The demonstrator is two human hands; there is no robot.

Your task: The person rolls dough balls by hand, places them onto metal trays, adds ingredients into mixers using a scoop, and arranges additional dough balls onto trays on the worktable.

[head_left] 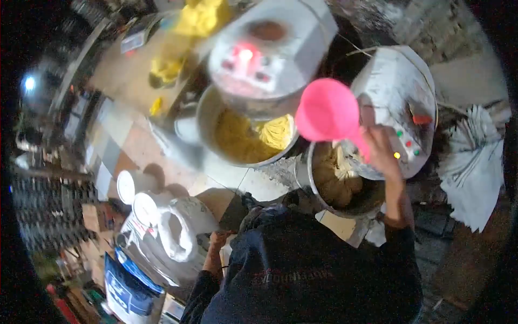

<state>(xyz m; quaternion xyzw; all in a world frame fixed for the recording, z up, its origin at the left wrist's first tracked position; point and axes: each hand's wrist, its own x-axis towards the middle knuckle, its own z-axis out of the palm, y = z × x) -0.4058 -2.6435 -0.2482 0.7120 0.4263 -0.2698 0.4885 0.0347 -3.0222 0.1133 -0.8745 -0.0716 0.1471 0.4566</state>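
Note:
My right hand point(379, 148) is closed around the handle of a pink plastic dipper point(328, 109). The dipper is raised beside the right-hand mixer point(396, 92), above the far side of its metal bowl point(314, 191). Brown dough point(335, 186) with a pale mass around the mixing tool lies in that bowl. Low on the left, my left hand point(218, 238) is beside a white sack point(197, 216); its fingers are too small and unclear to read. A second bowl point(202, 127), under another mixer point(286, 48), holds yellow dough point(237, 137). Inside the dipper, the contents cannot be made out.
Two white tubs point(144, 208) stand by the sack on the left. A blue-and-white bag point(127, 283) is below them. Yellow material point(202, 17) lies on the table point(127, 70) at upper left. White cloth point(475, 167) hangs at right. A cable runs behind the mixers.

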